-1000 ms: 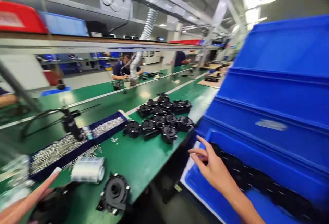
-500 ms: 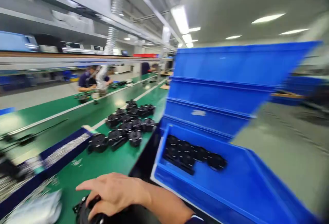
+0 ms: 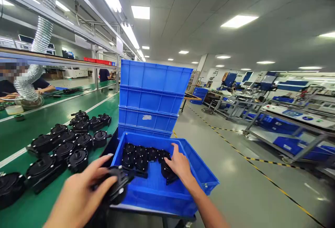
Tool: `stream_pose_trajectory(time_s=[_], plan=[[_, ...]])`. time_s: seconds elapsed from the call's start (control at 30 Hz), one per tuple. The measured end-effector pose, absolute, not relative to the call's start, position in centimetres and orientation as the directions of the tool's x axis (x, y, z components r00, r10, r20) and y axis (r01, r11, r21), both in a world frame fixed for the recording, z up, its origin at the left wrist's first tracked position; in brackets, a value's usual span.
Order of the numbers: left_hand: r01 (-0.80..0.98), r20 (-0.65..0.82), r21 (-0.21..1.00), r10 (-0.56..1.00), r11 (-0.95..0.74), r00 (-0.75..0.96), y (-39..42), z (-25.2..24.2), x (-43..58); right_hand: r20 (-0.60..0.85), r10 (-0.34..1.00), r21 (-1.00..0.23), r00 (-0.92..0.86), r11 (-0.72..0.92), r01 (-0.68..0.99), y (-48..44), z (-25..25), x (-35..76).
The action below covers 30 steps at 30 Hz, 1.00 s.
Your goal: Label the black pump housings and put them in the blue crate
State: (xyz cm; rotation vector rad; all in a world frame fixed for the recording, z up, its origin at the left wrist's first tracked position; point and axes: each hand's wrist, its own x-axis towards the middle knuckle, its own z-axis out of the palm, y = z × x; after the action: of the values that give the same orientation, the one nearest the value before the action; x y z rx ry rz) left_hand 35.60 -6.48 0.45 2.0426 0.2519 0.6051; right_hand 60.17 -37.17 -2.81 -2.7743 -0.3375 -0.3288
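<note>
On my left is a long green table. Lots of round black parts sit on it in a bunch, many of them touching. In front of me is an open blue box, and more black parts lie on its bottom. It seems to rest on something dark, but I can't see that well. Striped yellow and black tape lies on the grey floor.

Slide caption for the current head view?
Left hand holds a black part by a blue bin; right hand at another part inside.
</note>
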Motion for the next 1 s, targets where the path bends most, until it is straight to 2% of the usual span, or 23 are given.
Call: stream_pose_trajectory(time_s=[0.13, 0.2, 0.37, 0.53, 0.63, 0.73, 0.83, 0.87, 0.93, 1.0], plan=[[-0.004, 0.193, 0.718, 0.194, -0.696, 0.962, -13.2, 0.1, 48.1, 0.165, 0.162, -0.207, 0.973, -0.959, 0.194, -39.7, -5.9, 63.2], [0.045, 0.141, 0.647, 0.177, -0.762, 0.974, -16.7, -1.4, 53.0, 0.128, 0.157, -0.186, 0.979, -0.966, 0.179, -40.4, -7.2, 64.0], [0.122, 0.022, 0.602, 0.169, -0.789, 0.985, -22.1, -5.6, 59.3, 0.069, 0.179, -0.139, 0.981, -0.972, 0.187, -41.4, -9.1, 65.0], [0.139, -0.063, 0.574, 0.125, -0.807, 0.99, -23.7, -8.2, 61.5, 0.023, 0.221, -0.096, 0.975, -0.97, 0.222, -41.0, -10.4, 65.4], [0.153, -0.097, 0.575, 0.119, -0.804, 0.988, -23.1, -8.9, 61.7, -0.01, 0.25, -0.119, 0.968, -0.962, 0.247, -40.3, -11.3, 65.7], [0.099, -0.033, 0.596, 0.099, -0.797, 0.995, -20.8, -8.2, 59.7, -0.047, 0.289, -0.193, 0.956, -0.942, 0.275, -40.2, -11.5, 66.0], [-0.073, 0.152, 0.597, 0.023, -0.799, 0.988, -15.7, -6.4, 55.1, -0.022, 0.296, -0.279, 0.955, -0.919, 0.278, -40.8, -11.1, 66.3], [-0.136, 0.237, 0.57, 0.004, -0.81, 0.971, -13.3, -5.7, 53.1, 0.023, 0.291, -0.316, 0.957, -0.906, 0.283, -40.8, -10.9, 66.3], [-0.178, 0.412, 0.49, 0.046, -0.853, 0.91, -7.5, -4.2, 48.9, 0.214, 0.239, -0.478, 0.947, -0.82, 0.315, -40.3, -10.7, 65.9], [-0.029, 0.51, 0.473, 0.247, -0.881, 0.824, -1.3, -3.0, 45.1, 0.345, 0.219, -0.624, 0.912, -0.672, 0.398, -38.2, -10.5, 64.3]])
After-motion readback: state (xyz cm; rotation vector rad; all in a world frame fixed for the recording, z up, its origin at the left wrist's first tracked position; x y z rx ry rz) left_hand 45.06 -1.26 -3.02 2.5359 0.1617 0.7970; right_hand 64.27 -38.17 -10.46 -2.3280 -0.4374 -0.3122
